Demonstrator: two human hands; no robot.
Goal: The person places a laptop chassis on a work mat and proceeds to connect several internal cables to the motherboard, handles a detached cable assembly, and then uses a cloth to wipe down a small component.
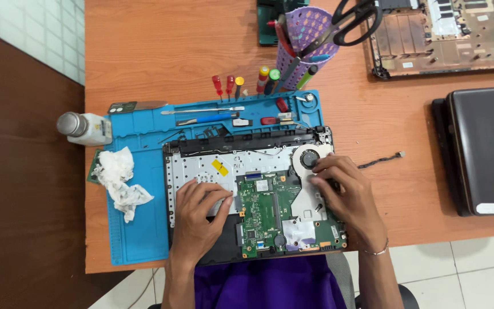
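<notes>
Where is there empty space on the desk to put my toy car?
Bare wood lies above the blue mat, left of the purple pen cup, and between the open laptop and the closed laptop, apart from a small cable. The mat's top strip is crowded with tools.

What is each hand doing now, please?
Left hand: open, flat on the opened laptop, holding nothing.
Right hand: fingertips at the cooling fan; grip cannot be told.
</notes>
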